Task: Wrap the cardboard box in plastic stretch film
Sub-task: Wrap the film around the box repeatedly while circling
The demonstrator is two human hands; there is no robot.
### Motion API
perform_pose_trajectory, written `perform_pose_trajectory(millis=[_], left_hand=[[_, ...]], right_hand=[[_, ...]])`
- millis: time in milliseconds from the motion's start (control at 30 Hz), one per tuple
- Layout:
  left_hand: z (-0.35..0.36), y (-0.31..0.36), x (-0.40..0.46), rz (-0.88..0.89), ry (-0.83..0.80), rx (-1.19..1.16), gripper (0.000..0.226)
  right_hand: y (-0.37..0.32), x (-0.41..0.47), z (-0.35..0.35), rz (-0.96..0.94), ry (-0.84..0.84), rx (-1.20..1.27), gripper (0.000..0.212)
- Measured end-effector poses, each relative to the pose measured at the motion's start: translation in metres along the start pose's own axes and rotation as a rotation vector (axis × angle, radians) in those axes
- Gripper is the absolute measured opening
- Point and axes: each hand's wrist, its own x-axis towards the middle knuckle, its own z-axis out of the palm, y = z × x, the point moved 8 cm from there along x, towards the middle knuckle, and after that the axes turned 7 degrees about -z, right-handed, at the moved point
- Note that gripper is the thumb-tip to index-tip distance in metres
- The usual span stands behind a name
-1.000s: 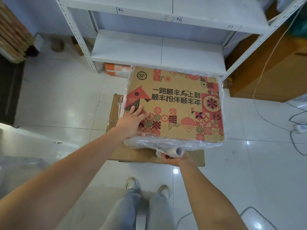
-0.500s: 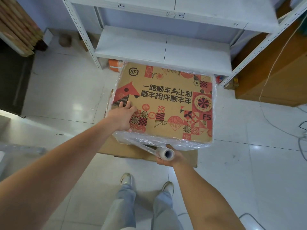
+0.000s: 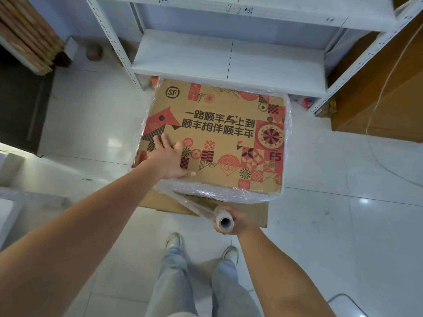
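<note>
Left hand [image 3: 170, 160] lies flat, fingers spread, on the brown printed cardboard box [image 3: 219, 143]; right hand [image 3: 238, 219] has its fingers clamped around the clear stretch-film roll [image 3: 223, 221] just below the box, film apparently running to its near-left corner.

Bare forearms, light-blue jeans [image 3: 183, 282], pale shoes [image 3: 173, 240]

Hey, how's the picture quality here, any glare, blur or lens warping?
Head view: sharp overall; bright ceiling-light glare spots on the glossy floor; wide-angle warping bows the shelf posts; sheen on the film around the box.
</note>
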Motion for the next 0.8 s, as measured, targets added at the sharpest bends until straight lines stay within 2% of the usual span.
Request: perform_pose_trajectory(millis=[67,167,267,300,333,400,467,533,567,600,667,733,800], left_hand=[[0.0,0.001,0.002,-0.004,-0.009,-0.007,0.105],[0.001,0.002,0.004,-0.008,-0.011,-0.009,0.106],[0.003,0.002,0.004,-0.009,-0.005,-0.022,0.106],[0.004,0.002,0.004,-0.012,-0.002,-0.029,0.105],[0.005,0.001,0.005,-0.016,-0.001,-0.036,0.105],[0.005,0.001,0.006,-0.021,-0.008,-0.04,0.106],[0.005,0.001,0.008,-0.028,-0.014,-0.02,0.108],[0.003,0.003,0.009,-0.04,-0.014,-0.001,0.109],[0.002,0.003,0.009,-0.048,-0.018,-0.005,0.109],[0.001,0.004,0.008,-0.055,-0.023,-0.013,0.108],[0.0,0.006,0.007,-0.064,-0.03,-0.021,0.108],[0.0,0.006,0.008,-0.07,-0.029,-0.021,0.108],[0.001,0.004,0.008,-0.075,-0.026,-0.028,0.108]], right_hand=[[0.0,-0.01,-0.008,0.105,0.021,0.004,0.024],[0.001,-0.001,-0.045,0.139,0.204,0.024,0.018],[-0.005,-0.007,-0.046,0.096,0.177,0.032,0.009],[-0.006,-0.001,-0.042,0.072,0.141,0.076,0.015],[-0.007,-0.003,-0.027,0.086,0.05,0.228,0.022],[-0.008,-0.006,-0.02,0.143,-0.023,0.198,0.032],[-0.003,-0.003,-0.042,0.157,0.043,0.014,0.021],[-0.003,0.001,-0.059,0.168,0.087,-0.029,0.01],[-0.001,0.003,-0.07,0.19,0.116,-0.05,0.012],[0.001,0.0,-0.075,0.225,0.12,-0.011,0.014],[-0.003,0.001,-0.077,0.17,0.141,0.109,0.003],[-0.016,0.001,-0.077,0.048,0.144,0.086,0.02],[-0.02,-0.007,-0.064,0.06,0.081,0.049,0.026]])
